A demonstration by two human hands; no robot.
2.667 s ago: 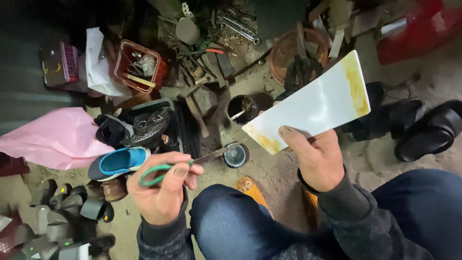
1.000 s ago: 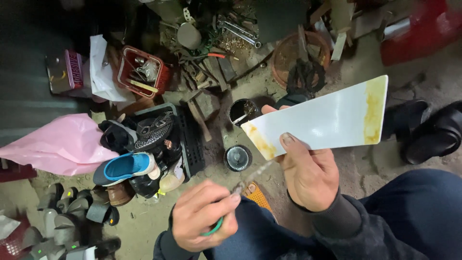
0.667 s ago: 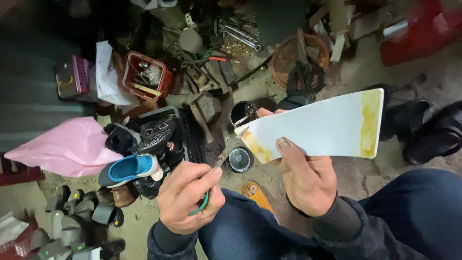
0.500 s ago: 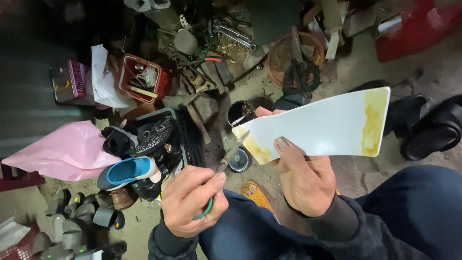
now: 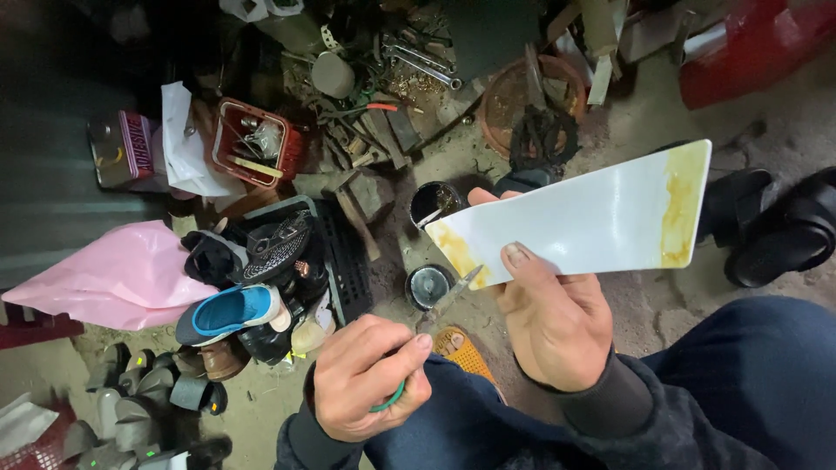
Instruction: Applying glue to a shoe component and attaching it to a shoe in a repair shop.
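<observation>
My right hand (image 5: pixel 553 318) holds up a white sheet (image 5: pixel 592 218) with yellow glue stains at both ends, thumb on its face. My left hand (image 5: pixel 366 379) grips green-handled scissors (image 5: pixel 427 326); their blades point up toward the sheet's lower left corner. Both hands hover above my dark blue trouser legs (image 5: pixel 697 392).
On the dirt floor below are two small open tins (image 5: pixel 433 202), a black crate of shoes (image 5: pixel 344 252), a blue-lined shoe (image 5: pixel 231 313), a pink plastic bag (image 5: pixel 122 274), a red basket (image 5: pixel 252 144), scattered tools (image 5: pixel 418 61), black sandals (image 5: pixel 784 231) and shoe heels (image 5: pixel 148 392).
My left hand with the scissors pulled back toward my lap, then rose again toward the sheet's corner. The right hand tilted the sheet flatter and kept hold.
</observation>
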